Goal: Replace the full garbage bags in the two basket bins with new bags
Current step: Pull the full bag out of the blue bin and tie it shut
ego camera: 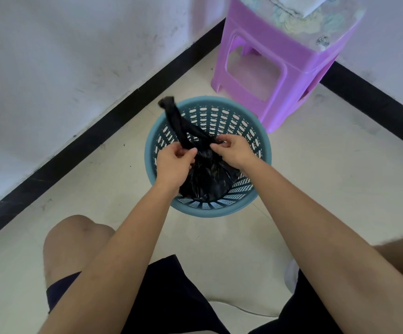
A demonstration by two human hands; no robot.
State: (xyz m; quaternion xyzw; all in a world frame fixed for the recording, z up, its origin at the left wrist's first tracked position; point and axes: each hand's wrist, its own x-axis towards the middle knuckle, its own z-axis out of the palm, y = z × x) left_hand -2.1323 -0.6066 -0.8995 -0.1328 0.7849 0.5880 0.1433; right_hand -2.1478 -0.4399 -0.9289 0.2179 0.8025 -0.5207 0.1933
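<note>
garbage bag [207, 174] in basket bin [210, 212] | left hand [175, 165], right hand [233, 151]: fingers [222, 140] each pinch a twisted end

Scuffed white walls [63, 56] meet in a corner, edged by a black skirting strip [113, 121]; the floor [328, 177] is pale and smooth. A purple plastic stool [292, 68] stands in that corner, its top floral-patterned; daylight is soft and even.

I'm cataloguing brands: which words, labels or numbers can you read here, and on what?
No text can be read.
On the purple stool, a small dark mark on the patterned top is too blurred to read.
The blue basket bin and black garbage bag show no print.
</note>
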